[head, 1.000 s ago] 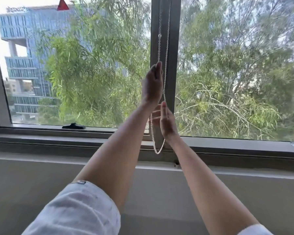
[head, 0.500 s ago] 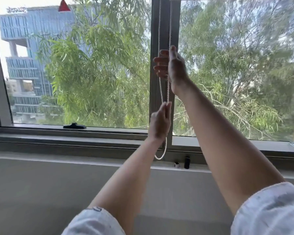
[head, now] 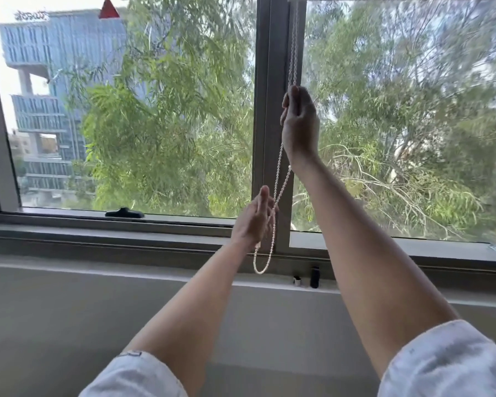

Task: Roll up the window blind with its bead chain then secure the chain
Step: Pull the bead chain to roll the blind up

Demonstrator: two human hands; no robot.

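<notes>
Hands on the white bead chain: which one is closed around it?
The right hand, raised high, fist closed on the white bead chain; the left hand below is open.

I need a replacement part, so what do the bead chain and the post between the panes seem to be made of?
The bead chain looks like white or pearly plastic: small, round, pale, faintly glossy beads; coated metal can't be ruled out. The post looks like painted or anodised metal, probably aluminium: flat, grey, matte, with crisp straight edges.

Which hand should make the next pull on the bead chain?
Right. The right hand is high and closed on the bead chain, with room to pull down. The left hand is open, low near the loop's bottom.
</notes>
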